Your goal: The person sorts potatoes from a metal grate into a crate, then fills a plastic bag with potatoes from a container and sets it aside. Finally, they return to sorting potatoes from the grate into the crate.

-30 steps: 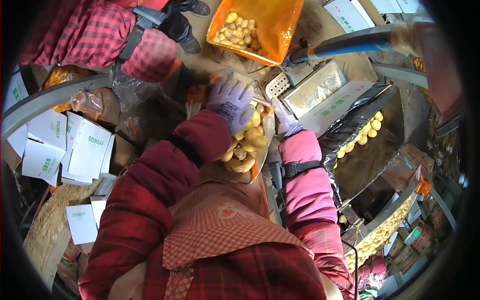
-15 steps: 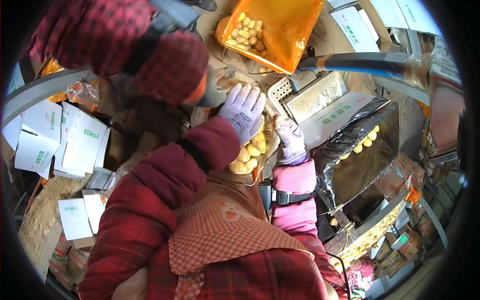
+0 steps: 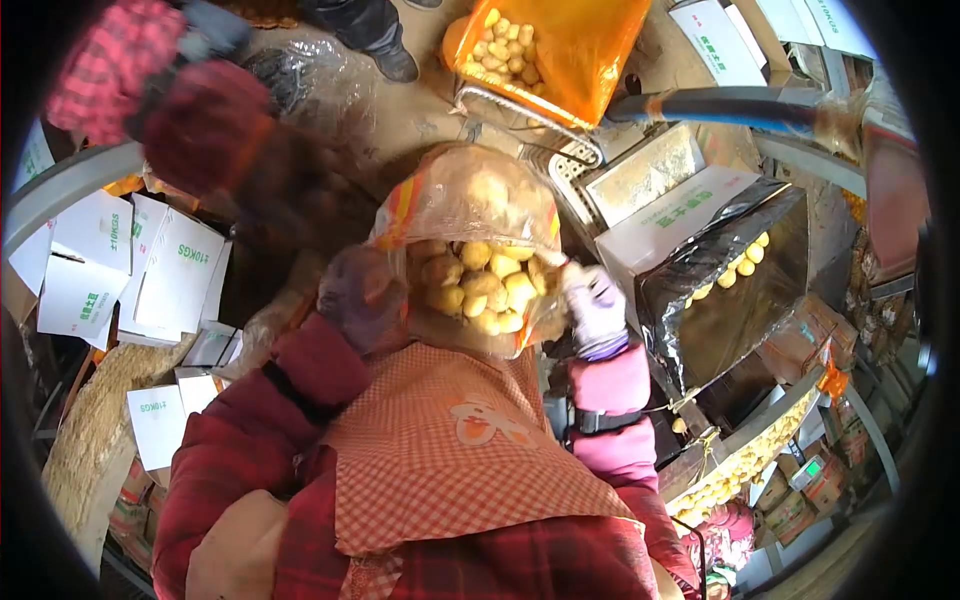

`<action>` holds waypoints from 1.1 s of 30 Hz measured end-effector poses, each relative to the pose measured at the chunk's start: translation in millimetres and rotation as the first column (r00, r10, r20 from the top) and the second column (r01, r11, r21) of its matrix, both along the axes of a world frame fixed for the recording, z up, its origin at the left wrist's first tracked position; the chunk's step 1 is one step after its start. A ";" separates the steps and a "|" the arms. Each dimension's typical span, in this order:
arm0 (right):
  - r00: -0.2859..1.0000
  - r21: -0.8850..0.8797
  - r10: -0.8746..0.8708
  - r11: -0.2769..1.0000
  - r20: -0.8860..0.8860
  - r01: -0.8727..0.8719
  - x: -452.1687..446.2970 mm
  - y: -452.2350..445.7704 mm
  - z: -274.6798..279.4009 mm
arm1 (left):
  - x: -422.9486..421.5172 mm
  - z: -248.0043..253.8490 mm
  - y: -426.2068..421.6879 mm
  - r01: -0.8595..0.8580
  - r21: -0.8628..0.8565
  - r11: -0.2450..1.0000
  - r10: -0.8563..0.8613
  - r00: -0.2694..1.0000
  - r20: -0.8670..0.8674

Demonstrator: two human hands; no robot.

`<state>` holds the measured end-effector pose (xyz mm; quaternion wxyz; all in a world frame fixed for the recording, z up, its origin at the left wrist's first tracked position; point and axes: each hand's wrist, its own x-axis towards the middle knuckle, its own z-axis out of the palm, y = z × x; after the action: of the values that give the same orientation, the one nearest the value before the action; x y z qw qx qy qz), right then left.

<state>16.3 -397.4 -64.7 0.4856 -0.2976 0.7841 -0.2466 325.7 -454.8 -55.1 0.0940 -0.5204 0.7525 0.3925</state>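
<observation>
In front of my apron stands a clear plastic bag (image 3: 480, 170) with orange and yellow stripes, its mouth open toward me. Several yellow potatoes (image 3: 485, 290) lie inside it. My right hand (image 3: 597, 303), in a pale purple glove, is closed on the right edge of the bag. At the opposite edge my left hand (image 3: 362, 295), gloved too and in shadow, has its fingers curled against the plastic; it looks closed on the rim, though slightly blurred.
A black-lined carton (image 3: 735, 330) with potatoes is at my right. Beyond the bag is an orange-lined container (image 3: 575, 60) of potatoes beside a metal frame (image 3: 570, 170). White cartons (image 3: 90, 250) stand at left. Another person's sleeve (image 3: 205, 125) reaches in at upper left.
My left hand has moved from on top of the potatoes to the bag's left edge, and the bag mouth is spread wider. The other person's arm has shifted left.
</observation>
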 end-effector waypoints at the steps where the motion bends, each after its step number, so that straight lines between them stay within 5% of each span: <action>1: 0.977 -0.185 -0.109 0.972 0.184 0.143 -5.7 7.4 -9.1 | 6.6 -16.9 11.2 -0.159 -0.251 0.955 0.142 0.986 -0.084; 2: 0.910 -0.341 -0.176 0.887 0.376 0.312 -10.4 14.6 -19.5 | 9.5 -30.4 15.6 -0.318 -0.475 0.820 0.250 0.947 -0.202; 3: 0.904 -0.286 -0.197 0.904 0.380 0.317 -13.0 21.3 -19.6 | 4.3 -36.5 17.0 -0.314 -0.471 0.824 0.245 0.948 -0.202; 4: 0.866 -0.174 -0.330 0.893 0.375 0.416 -11.4 33.7 -25.1 | -5.3 -42.8 20.3 -0.610 0.159 0.777 0.617 0.686 -0.385; 5: 0.881 -0.220 -0.250 0.907 0.402 0.358 -9.1 58.6 -44.4 | -13.6 -45.3 23.0 -0.555 0.736 0.387 0.916 0.323 -0.238; 6: 0.889 -0.268 -0.168 0.915 0.426 0.301 -5.7 87.5 -70.5 | -19.7 -42.5 23.7 -0.554 0.739 0.383 0.917 0.327 -0.230; 7: 0.944 -0.406 0.099 0.913 0.316 0.041 -3.2 111.8 -94.0 | -26.0 -36.7 24.3 -0.560 0.777 0.286 0.932 0.350 -0.092; 8: 0.822 -0.086 -0.057 0.988 0.567 0.128 8.2 124.2 -91.2 | -28.9 -33.8 27.9 -0.570 0.801 0.182 0.929 0.366 0.049; 10: 0.859 0.353 -0.333 0.915 0.388 0.195 4.5 137.0 -111.3 | -0.2 -62.8 48.5 -0.541 0.831 0.127 0.929 0.359 0.092; 11: 0.858 0.364 -0.328 0.914 0.395 0.182 0.6 132.1 -110.1 | 7.0 -65.8 51.2 -0.509 0.856 0.089 0.926 0.359 0.117; 13: 0.883 0.304 -0.255 0.943 0.394 0.137 4.6 132.4 -100.6 | 11.4 -70.3 62.8 -0.525 0.840 0.136 0.907 0.407 0.108; 14: 0.937 0.464 -0.157 0.886 0.311 -0.006 11.6 123.2 -87.6 | 7.9 -68.7 65.6 -0.531 0.828 0.179 0.885 0.456 0.101; 15: 0.963 0.411 -0.030 0.908 0.268 -0.086 10.8 129.3 -92.6 | -1.7 -64.6 69.5 -0.531 0.828 0.180 0.888 0.451 0.096; 16: 0.971 0.360 0.096 0.917 0.219 -0.172 11.6 135.2 -99.9 | -12.8 -59.8 72.9 -0.580 0.759 0.296 0.868 0.496 0.041; 18: 0.939 0.539 0.310 0.771 0.150 -0.340 3.1 113.0 -76.6 | -14.1 -49.2 70.8 -0.620 0.667 0.414 0.842 0.539 -0.021; 20: 0.939 0.356 -0.109 0.934 0.327 -0.015 -13.5 128.7 -59.3 | -6.0 -39.6 71.0 -0.606 0.491 0.626 0.608 0.773 0.178; 22: 0.876 0.406 -0.363 0.887 0.317 0.221 -17.5 102.4 -5.5 | 8.5 -42.2 79.5 -0.660 0.531 0.531 0.688 0.702 0.186; 24: 0.872 0.364 -0.351 0.905 0.341 0.222 -21.5 102.6 -16.7 | 6.6 -33.1 65.4 -0.623 0.616 0.482 0.743 0.664 0.089; 25: 0.883 0.364 -0.293 0.919 0.366 0.154 -22.0 95.1 -20.4 | -3.3 -20.8 59.0 -0.733 0.594 0.330 0.889 0.453 0.065; 26: 0.889 0.376 -0.245 0.922 0.386 0.091 -20.8 94.5 -21.5 | 9.0 -36.6 60.2 -0.735 0.593 0.328 0.891 0.450 0.065; 27: 0.801 0.321 -0.306 0.935 0.514 0.152 -17.1 87.1 -8.0 | 29.1 -67.9 60.8 -0.600 0.339 0.725 0.658 0.749 -0.082; 28: 0.685 0.320 -0.413 0.909 0.600 0.268 -17.8 83.3 -4.9 | 37.6 -88.3 57.4 -0.302 0.021 0.953 0.303 0.947 -0.111; 31: 0.355 0.421 -0.627 0.753 0.694 0.506 -25.1 72.1 2.2 | 28.8 -72.7 30.8 -0.182 -0.215 0.959 0.158 0.980 -0.124; 32: 0.354 0.421 -0.626 0.753 0.695 0.506 -25.7 72.5 -1.1 | 19.6 -68.7 26.9 -0.182 -0.217 0.959 0.157 0.980 -0.124; 33: 0.391 0.355 -0.538 0.820 0.747 0.449 -27.4 74.4 -5.6 | 2.9 -65.5 22.4 -0.652 0.155 0.742 0.665 0.687 -0.292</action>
<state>-11.1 -323.0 -70.3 0.7103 0.1225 0.5269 -0.4504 328.6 -432.4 -120.7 -0.1698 -0.6804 0.5127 0.4953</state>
